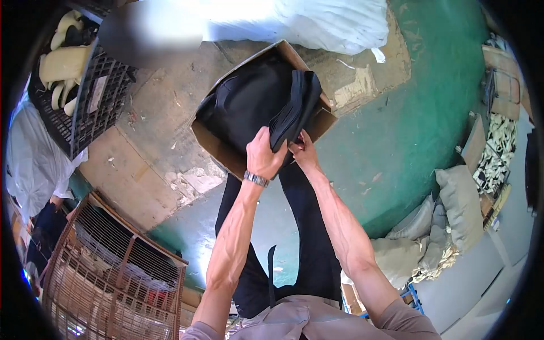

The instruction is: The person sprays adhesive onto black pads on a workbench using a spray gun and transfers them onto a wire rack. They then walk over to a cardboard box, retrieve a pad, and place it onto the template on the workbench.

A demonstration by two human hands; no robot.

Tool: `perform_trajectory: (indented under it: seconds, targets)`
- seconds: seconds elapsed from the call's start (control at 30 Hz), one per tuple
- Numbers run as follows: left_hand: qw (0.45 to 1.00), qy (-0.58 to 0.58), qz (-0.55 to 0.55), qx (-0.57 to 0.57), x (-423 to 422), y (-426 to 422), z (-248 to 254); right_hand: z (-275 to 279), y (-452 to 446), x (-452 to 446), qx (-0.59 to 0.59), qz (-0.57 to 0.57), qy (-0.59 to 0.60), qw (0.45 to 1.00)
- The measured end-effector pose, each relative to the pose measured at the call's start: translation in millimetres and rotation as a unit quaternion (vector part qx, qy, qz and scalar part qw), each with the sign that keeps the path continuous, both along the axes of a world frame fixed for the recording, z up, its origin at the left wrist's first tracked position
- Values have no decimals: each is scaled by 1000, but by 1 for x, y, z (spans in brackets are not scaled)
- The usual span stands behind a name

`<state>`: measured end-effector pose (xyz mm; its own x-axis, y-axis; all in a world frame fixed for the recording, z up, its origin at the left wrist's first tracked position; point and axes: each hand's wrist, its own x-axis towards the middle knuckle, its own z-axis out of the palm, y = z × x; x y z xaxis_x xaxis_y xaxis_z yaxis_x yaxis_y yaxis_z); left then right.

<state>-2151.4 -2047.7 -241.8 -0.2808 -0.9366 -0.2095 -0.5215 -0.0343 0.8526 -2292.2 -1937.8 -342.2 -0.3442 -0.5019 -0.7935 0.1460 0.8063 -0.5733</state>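
An open cardboard box [218, 143] stands on the floor in front of my legs, filled with black folded material [243, 102]. Across its right side lies a layered stack of black pieces [292, 110]. My left hand [265, 154], with a metal watch [256, 179] at the wrist, is closed around the near end of that stack. Close beside it on the right, my right hand [304, 150] pinches the same end with bent fingers. What lies under the stack is hidden.
A black plastic crate [105, 107] with pale pieces stands at the upper left. A rusty wire cage [113, 266] is at the lower left. White sacking [317, 25] lies beyond the box, and grey sacks [459, 207] are on the right. Part of another person [48, 229] shows far left.
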Motion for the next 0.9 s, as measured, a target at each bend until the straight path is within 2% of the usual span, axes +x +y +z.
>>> perform_trajectory:
  seconds: [0.1, 0.2, 0.3, 0.4, 0.47, 0.53, 0.67, 0.73, 0.8, 0.83, 0.9]
  targets:
    - [998, 2, 67, -17, 17, 14, 46, 34, 9, 7, -31, 27, 15, 999]
    - [993, 4, 116, -35, 47, 25, 99, 95, 14, 26, -75, 119, 49, 989]
    - [984, 34, 166, -49, 84, 35, 162, 201, 21, 68, -143, 155, -13, 977]
    - [970, 54, 233, -50, 126, 48, 230, 304, 41, 126, -267, 325, 142, 896]
    - [959, 44, 278, -21, 159, 61, 282, 361, 49, 176, -281, 331, 168, 885]
    - [939, 52, 339, -10, 192, 78, 332, 382, 67, 230, -303, 293, 206, 883]
    - [858, 187, 478, -12, 257, 137, 414, 445, 101, 314, -355, 265, 322, 837]
    - [819, 219, 530, -20, 286, 177, 462, 472, 125, 342, -400, 280, 319, 813]
    - [754, 297, 582, -69, 309, 228, 487, 498, 156, 363, -471, 293, 319, 769]
    - [735, 309, 596, -88, 319, 256, 504, 508, 175, 373, -489, 306, 285, 765]
    - [735, 273, 611, -107, 346, 319, 526, 527, 222, 392, -507, 341, 216, 762]
